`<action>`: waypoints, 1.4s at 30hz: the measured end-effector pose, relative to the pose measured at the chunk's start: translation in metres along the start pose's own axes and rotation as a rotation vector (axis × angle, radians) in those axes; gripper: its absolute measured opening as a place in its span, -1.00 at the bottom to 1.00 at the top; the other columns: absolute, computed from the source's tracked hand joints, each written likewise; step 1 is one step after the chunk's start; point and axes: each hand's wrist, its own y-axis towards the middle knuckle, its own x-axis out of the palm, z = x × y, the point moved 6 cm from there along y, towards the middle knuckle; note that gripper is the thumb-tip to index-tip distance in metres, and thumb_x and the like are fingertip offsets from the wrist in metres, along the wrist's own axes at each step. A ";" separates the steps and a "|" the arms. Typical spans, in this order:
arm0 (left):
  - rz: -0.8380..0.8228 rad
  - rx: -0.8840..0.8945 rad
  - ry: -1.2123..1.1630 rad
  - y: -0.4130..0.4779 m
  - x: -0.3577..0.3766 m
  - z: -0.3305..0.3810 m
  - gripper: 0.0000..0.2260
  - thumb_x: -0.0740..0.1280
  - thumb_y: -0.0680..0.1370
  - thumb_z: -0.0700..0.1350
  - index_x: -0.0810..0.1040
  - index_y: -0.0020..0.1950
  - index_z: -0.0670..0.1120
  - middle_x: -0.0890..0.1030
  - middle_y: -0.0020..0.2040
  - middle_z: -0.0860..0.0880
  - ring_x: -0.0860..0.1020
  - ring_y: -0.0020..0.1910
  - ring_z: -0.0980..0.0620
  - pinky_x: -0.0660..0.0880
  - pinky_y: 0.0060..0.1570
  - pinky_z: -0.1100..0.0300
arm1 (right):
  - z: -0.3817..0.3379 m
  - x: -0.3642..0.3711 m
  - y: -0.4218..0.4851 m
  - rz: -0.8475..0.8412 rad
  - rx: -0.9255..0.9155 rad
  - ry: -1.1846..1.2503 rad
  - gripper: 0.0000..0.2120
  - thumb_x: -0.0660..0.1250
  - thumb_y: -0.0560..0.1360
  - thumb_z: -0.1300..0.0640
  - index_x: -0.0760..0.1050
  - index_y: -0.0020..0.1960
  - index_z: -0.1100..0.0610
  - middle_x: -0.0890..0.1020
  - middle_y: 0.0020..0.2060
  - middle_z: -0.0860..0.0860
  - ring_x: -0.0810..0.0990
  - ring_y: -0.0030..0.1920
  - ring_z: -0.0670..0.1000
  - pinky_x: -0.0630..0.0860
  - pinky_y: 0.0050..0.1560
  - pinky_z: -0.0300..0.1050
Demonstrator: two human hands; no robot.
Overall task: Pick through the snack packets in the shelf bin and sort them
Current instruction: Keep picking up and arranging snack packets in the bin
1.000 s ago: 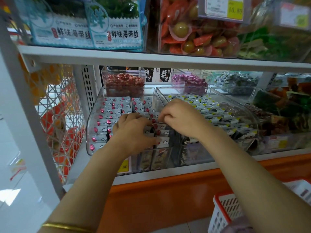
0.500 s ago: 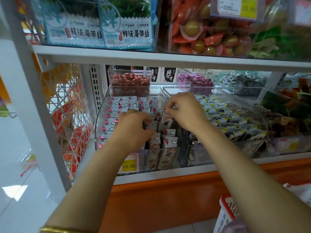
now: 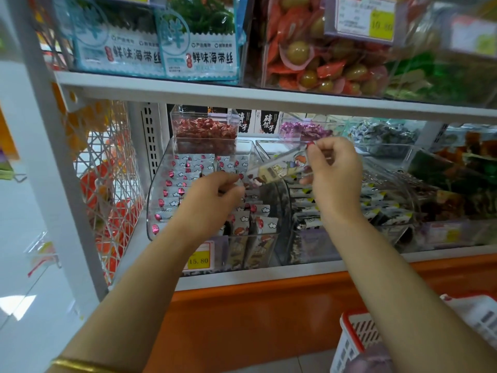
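Two hands work over a clear plastic shelf bin (image 3: pixel 157 195) with a rounded front wall, on the white shelf. The right hand (image 3: pixel 333 170) is raised above the bin's far right corner. Its thumb and fingertips pinch the upper end of one snack packet (image 3: pixel 279 168), which hangs tilted, with its lower end to the left, close to the left hand (image 3: pixel 212 203). This packet is long, flat and glossy, with a cartoon print in beige and dark colours. The left hand is inside the bin, fingers curled down on the packets in the bin (image 3: pixel 185 181); I cannot tell if they grip one. These packets stand in tight rows, white with small clouds and a red round mark. A yellow price label (image 3: pixel 199 261) is on the near front.
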 end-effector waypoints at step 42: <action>-0.015 -0.275 -0.732 -0.013 -0.007 -0.011 -0.80 0.32 0.50 -0.09 0.60 -0.14 -0.22 0.58 -0.24 -0.11 0.59 -0.29 0.07 0.56 -0.28 0.31 | 0.038 0.014 -0.038 -0.259 0.752 0.728 -0.86 0.42 0.37 0.10 0.60 -0.29 0.16 0.54 -0.48 0.01 0.52 -0.49 -0.10 0.49 -0.49 -0.27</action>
